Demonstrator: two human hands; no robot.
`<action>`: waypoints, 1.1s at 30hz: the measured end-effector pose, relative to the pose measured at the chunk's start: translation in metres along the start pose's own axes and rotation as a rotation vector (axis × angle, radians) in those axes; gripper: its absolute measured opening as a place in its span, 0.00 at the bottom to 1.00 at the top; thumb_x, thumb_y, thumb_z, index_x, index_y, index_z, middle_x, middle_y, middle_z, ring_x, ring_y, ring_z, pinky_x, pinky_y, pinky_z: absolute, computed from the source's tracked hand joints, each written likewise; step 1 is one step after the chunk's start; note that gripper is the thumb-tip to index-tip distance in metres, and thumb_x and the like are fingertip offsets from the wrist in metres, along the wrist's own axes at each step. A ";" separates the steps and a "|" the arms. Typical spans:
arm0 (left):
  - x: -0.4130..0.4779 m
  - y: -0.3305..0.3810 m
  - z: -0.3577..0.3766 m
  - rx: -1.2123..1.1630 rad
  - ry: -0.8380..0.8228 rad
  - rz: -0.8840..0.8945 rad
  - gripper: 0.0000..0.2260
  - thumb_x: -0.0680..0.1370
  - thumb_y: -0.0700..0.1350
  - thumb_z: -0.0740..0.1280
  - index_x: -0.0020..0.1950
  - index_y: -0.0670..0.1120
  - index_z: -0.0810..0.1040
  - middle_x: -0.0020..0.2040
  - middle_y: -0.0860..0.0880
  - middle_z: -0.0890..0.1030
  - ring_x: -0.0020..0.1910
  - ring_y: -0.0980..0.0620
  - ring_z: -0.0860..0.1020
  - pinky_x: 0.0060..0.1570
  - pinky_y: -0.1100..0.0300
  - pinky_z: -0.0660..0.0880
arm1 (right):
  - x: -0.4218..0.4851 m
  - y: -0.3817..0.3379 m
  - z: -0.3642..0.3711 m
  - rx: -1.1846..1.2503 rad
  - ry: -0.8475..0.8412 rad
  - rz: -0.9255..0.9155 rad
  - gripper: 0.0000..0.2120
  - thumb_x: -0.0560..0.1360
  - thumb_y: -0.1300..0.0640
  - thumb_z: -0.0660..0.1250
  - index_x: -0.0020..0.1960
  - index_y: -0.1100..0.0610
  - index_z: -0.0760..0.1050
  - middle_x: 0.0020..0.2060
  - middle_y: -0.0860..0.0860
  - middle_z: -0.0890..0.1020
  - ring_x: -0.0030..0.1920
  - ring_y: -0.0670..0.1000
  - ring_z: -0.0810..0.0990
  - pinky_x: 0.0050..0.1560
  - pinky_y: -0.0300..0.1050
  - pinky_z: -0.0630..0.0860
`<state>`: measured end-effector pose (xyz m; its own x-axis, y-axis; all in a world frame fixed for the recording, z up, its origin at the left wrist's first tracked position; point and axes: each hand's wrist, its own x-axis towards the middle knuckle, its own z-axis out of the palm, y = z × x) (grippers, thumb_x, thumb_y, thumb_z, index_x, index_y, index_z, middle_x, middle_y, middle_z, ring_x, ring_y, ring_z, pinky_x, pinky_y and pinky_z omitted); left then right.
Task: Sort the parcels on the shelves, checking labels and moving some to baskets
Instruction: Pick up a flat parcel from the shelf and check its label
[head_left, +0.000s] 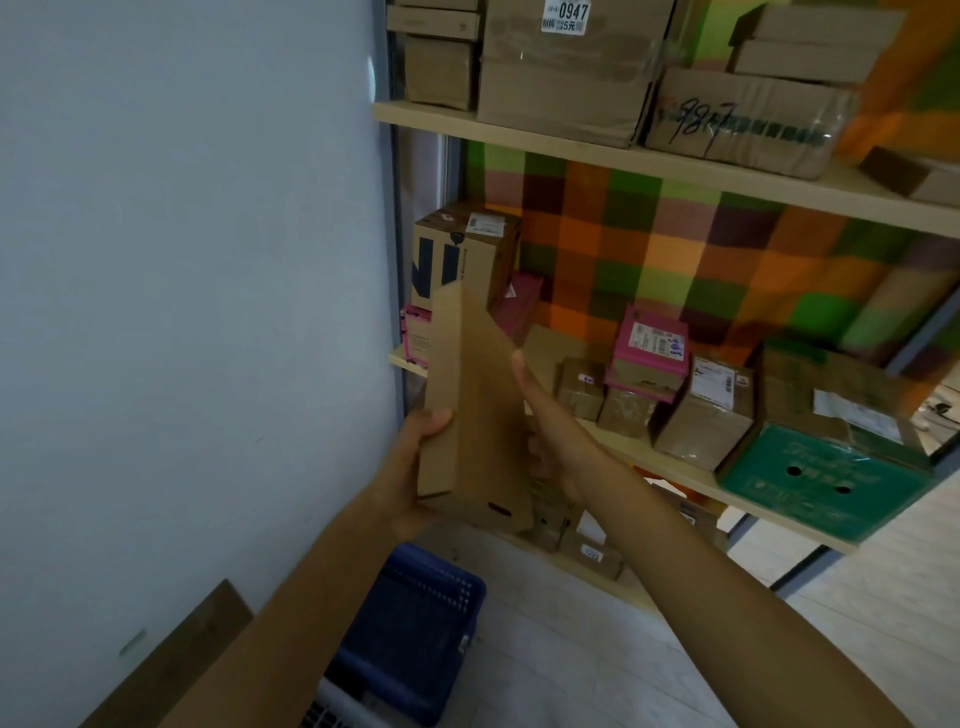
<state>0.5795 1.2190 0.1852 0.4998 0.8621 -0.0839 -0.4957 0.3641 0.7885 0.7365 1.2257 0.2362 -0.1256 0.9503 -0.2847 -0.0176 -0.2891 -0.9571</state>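
Head view showed the left hand (410, 467) gripping a tall brown carton (467, 415) at centre frame, thumb on its left face, fingers wrapped behind. Below, at lower centre, sat a blue basket (415, 618). The right hand (550, 441) clasped the carton's right side, thumb up along the edge. Further right, a pink parcel (649, 353) and a green box (826, 478) sat on the middle shelf (685, 475).
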 end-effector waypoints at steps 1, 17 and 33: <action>-0.003 0.002 0.000 -0.058 -0.022 0.022 0.48 0.50 0.58 0.84 0.66 0.44 0.74 0.52 0.41 0.84 0.47 0.44 0.84 0.40 0.52 0.81 | 0.000 0.003 -0.005 0.068 -0.014 0.041 0.33 0.77 0.34 0.58 0.77 0.48 0.60 0.75 0.53 0.68 0.73 0.56 0.68 0.71 0.59 0.64; 0.003 -0.008 -0.012 0.551 0.407 0.000 0.46 0.61 0.62 0.80 0.73 0.52 0.65 0.65 0.48 0.76 0.59 0.48 0.79 0.60 0.47 0.78 | 0.015 0.010 -0.026 0.202 0.156 0.010 0.19 0.75 0.51 0.72 0.64 0.54 0.76 0.53 0.55 0.84 0.54 0.55 0.83 0.55 0.53 0.79; 0.005 -0.029 -0.006 0.582 0.415 0.185 0.36 0.74 0.41 0.75 0.76 0.52 0.59 0.65 0.48 0.73 0.59 0.51 0.78 0.50 0.58 0.81 | 0.019 0.014 -0.021 0.060 0.334 -0.143 0.29 0.69 0.59 0.79 0.64 0.56 0.68 0.52 0.50 0.79 0.55 0.53 0.80 0.50 0.48 0.79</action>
<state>0.5922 1.2147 0.1580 0.0779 0.9957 -0.0508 -0.0309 0.0534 0.9981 0.7543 1.2426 0.2163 0.2128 0.9639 -0.1598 -0.0715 -0.1477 -0.9864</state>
